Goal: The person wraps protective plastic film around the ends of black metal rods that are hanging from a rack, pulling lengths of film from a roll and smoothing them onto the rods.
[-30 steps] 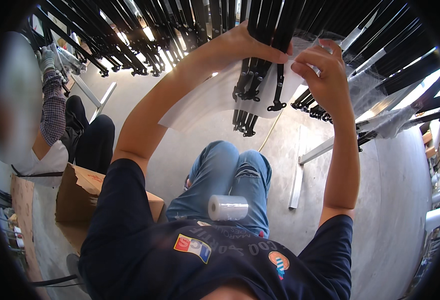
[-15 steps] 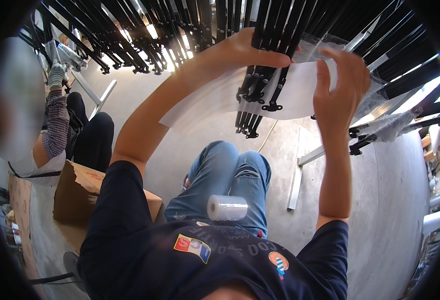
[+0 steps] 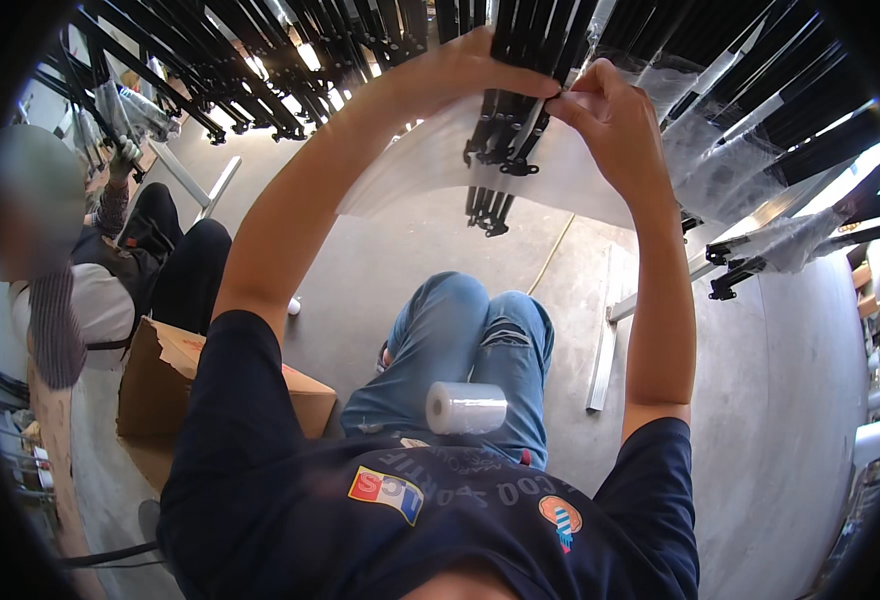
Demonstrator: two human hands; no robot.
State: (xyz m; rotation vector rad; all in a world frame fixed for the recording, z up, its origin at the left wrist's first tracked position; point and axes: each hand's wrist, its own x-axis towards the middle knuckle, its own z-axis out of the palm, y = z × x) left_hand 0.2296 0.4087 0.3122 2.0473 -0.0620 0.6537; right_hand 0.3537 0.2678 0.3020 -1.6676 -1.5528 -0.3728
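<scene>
A bundle of slim black metal rods (image 3: pixel 538 45) with small flanged ends hangs in front of me at the top. My left hand (image 3: pixel 480 72) is closed around it from the left, thumb lying across the front; the other fingers are hidden behind. A thin white sheet (image 3: pixel 585 180) passes behind the rods and spreads to both sides below my hands. Right beside the bundle, my right hand (image 3: pixel 615 115) pinches the sheet's upper edge between thumb and fingers, close to my left thumb. On my lap lies a roll of clear film (image 3: pixel 468 408).
Many black rods (image 3: pixel 270 70) stand in rows along the far side. Others at the right are wrapped in clear plastic (image 3: pixel 725 180). An open cardboard box (image 3: pixel 310 402) sits by my left side. At the left, another person (image 3: pixel 90 300) sits holding rods. Metal frame legs (image 3: pixel 600 370) stand on the floor.
My right hand has moved left and in toward the rods, its spread fingers now closed in a pinch. The sheet's right part has followed. My left hand has shifted slightly left and up with the bundle.
</scene>
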